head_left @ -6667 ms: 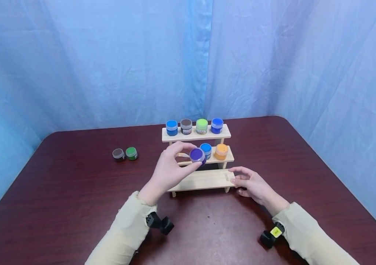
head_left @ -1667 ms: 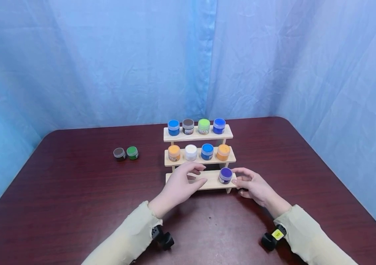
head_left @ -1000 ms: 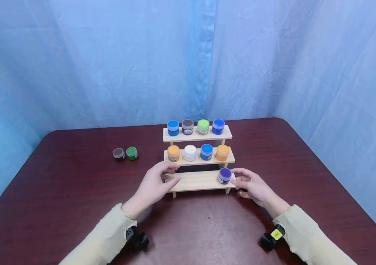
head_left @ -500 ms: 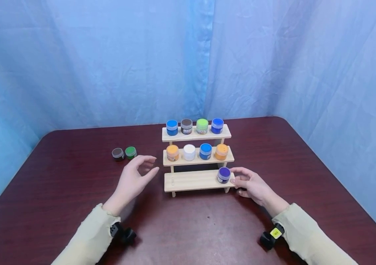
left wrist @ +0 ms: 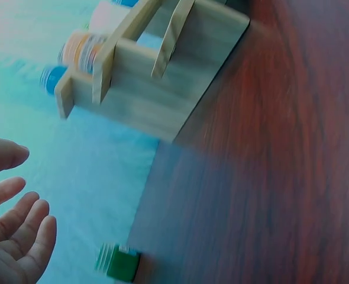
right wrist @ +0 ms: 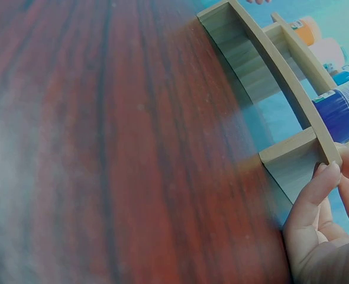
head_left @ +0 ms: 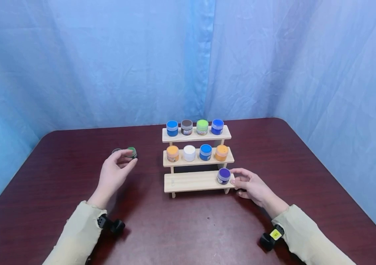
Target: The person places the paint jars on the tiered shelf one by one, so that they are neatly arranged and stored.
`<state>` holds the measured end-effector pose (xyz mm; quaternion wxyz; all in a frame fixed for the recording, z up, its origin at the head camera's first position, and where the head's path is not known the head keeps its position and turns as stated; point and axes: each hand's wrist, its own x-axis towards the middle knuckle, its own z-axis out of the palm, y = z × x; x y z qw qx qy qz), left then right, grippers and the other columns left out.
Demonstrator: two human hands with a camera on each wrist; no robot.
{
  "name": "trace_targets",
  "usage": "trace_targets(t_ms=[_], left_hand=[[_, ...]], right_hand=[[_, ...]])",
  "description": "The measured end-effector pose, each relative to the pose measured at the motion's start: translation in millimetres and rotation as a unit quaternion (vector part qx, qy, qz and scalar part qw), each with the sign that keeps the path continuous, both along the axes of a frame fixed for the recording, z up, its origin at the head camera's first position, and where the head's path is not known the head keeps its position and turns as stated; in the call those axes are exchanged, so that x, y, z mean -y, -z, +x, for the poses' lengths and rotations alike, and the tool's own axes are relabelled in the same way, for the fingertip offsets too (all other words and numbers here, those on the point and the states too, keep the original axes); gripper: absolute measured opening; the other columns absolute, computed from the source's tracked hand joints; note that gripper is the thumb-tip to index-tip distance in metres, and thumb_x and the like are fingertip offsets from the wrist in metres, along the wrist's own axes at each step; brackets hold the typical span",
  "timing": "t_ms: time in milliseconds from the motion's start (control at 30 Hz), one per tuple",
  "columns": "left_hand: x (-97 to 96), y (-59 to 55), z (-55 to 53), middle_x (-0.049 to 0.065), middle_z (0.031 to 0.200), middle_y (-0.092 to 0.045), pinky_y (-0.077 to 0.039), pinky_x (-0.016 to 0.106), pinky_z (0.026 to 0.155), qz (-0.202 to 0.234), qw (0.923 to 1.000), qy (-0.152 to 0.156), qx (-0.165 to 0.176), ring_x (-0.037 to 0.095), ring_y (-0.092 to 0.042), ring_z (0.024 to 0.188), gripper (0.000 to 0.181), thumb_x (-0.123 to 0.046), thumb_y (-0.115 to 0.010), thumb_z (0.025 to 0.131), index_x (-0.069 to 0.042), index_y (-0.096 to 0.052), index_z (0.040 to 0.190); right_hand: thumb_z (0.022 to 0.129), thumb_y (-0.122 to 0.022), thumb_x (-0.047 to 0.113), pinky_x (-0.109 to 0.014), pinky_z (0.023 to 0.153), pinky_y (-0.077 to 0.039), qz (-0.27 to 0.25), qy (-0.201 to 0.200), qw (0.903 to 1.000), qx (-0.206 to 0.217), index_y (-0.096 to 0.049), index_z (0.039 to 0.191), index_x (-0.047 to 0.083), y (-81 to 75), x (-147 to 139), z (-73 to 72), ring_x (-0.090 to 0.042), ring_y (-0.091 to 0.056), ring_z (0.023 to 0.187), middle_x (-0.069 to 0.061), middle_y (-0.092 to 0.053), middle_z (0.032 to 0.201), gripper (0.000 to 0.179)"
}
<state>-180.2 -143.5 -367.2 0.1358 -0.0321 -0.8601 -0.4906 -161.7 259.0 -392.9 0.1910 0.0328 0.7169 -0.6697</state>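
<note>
My left hand (head_left: 113, 175) is over the left of the table, right by the green paint jar (head_left: 132, 152), its fingers and thumb apart. In the left wrist view that green jar stands beyond the fingers. Behind the hand a dark brown jar (head_left: 116, 150) is mostly hidden. My right hand (head_left: 254, 187) pinches the right end of the lowest step of a three-tier wooden stand (head_left: 194, 182); the right wrist view shows thumb and fingertips at the board's corner. Just beside those fingertips a purple paint jar (head_left: 224, 176) stands on that step.
Blue, brown, light green and dark blue jars (head_left: 217, 127) line the top step. On the middle step stand orange, white (head_left: 189, 153), blue and orange jars. A pale blue curtain (head_left: 125, 62) hangs behind the dark red wooden table (head_left: 188, 228).
The purple jar went from my left hand onto the lowest step. That hand then let go and travelled left to the green jar. My right hand stays at the stand's end.
</note>
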Motion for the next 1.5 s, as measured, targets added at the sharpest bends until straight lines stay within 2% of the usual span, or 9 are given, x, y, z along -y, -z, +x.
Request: trace_targets(t_ms=[100,233,333,467,533,700,1200,1500], left_hand=[[7.6,2.0,-3.4,0.016,0.118,-0.060,-0.046,0.004,0.075,0.007,0.9999,-0.014,0.006,0.009,-0.060,0.095,0.035,-0.014,-0.066,0.089,0.000,-0.060,0.120],[15.8,4.5,-8.5,0.017,0.122,-0.058,-0.043,0.002,0.076,0.018,0.9993,-0.031,0.014,0.022,-0.060,0.104,0.037,-0.015,-0.065,0.090,-0.001,-0.057,0.123],[20.4,6.2,-11.9,0.018,0.124,-0.056,-0.050,0.017,0.088,0.027,0.9986,-0.041,0.021,0.029,-0.057,0.111,0.040,-0.015,-0.064,0.090,0.000,-0.055,0.125],[25.5,9.7,-15.1,0.021,0.127,-0.049,-0.046,0.045,0.099,0.029,0.9976,-0.053,0.033,0.033,-0.052,0.118,0.043,-0.015,-0.064,0.090,0.001,-0.052,0.128],[28.0,12.1,-17.2,0.023,0.129,-0.045,-0.045,0.046,0.100,0.027,0.9973,-0.057,0.039,0.035,-0.050,0.121,0.045,-0.015,-0.064,0.090,0.001,-0.051,0.130],[32.3,15.9,-21.3,0.024,0.131,-0.041,-0.044,0.049,0.101,0.018,0.9971,-0.057,0.047,0.038,-0.048,0.124,0.046,-0.015,-0.063,0.090,0.000,-0.050,0.132],[42.8,29.0,-34.4,0.026,0.142,-0.033,-0.040,0.051,0.104,0.002,0.9952,-0.056,0.080,0.041,-0.039,0.129,0.052,-0.018,-0.062,0.091,-0.001,-0.045,0.138],[50.6,33.2,-42.2,0.026,0.145,-0.030,-0.039,0.051,0.106,-0.007,0.9953,-0.025,0.093,0.042,-0.040,0.130,0.055,-0.018,-0.063,0.091,-0.002,-0.043,0.140]], right_hand=[[0.090,-0.061,0.008,-0.020,0.056,-0.046,0.002,0.000,1.0000,0.001,-0.056,0.115,0.019,-0.5,0.0,0.1,-0.008,-0.051,0.068,0.006,-0.055,0.077,0.028],[0.090,-0.060,0.008,-0.020,0.056,-0.046,0.003,0.001,1.0000,0.001,-0.056,0.116,0.018,-0.5,-0.2,0.1,-0.008,-0.051,0.068,0.006,-0.055,0.077,0.028],[0.090,-0.060,0.008,-0.019,0.056,-0.046,0.000,0.002,1.0000,0.001,-0.056,0.115,0.019,0.3,-0.5,0.1,-0.008,-0.051,0.068,0.006,-0.055,0.077,0.027],[0.090,-0.060,0.007,-0.019,0.056,-0.046,-0.003,0.001,1.0000,0.001,-0.056,0.114,0.019,1.0,-0.6,-0.2,-0.008,-0.051,0.068,0.006,-0.056,0.077,0.027],[0.090,-0.060,0.008,-0.019,0.056,-0.046,0.000,-0.001,1.0000,0.001,-0.056,0.115,0.017,0.5,-0.4,-0.5,-0.008,-0.052,0.068,0.006,-0.056,0.077,0.027],[0.091,-0.061,0.009,-0.019,0.056,-0.047,0.008,0.001,1.0000,0.000,-0.053,0.120,0.013,-1.0,0.1,-1.2,-0.008,-0.052,0.069,0.005,-0.056,0.077,0.031],[0.090,-0.061,0.008,-0.019,0.055,-0.047,0.011,0.003,0.9999,0.004,-0.053,0.121,0.012,-1.4,0.5,-0.2,-0.008,-0.052,0.068,0.005,-0.055,0.077,0.032],[0.090,-0.062,0.011,-0.019,0.055,-0.047,0.022,0.006,0.9997,0.007,-0.048,0.127,0.007,-1.4,1.3,-0.2,-0.009,-0.051,0.069,0.005,-0.055,0.078,0.039]])
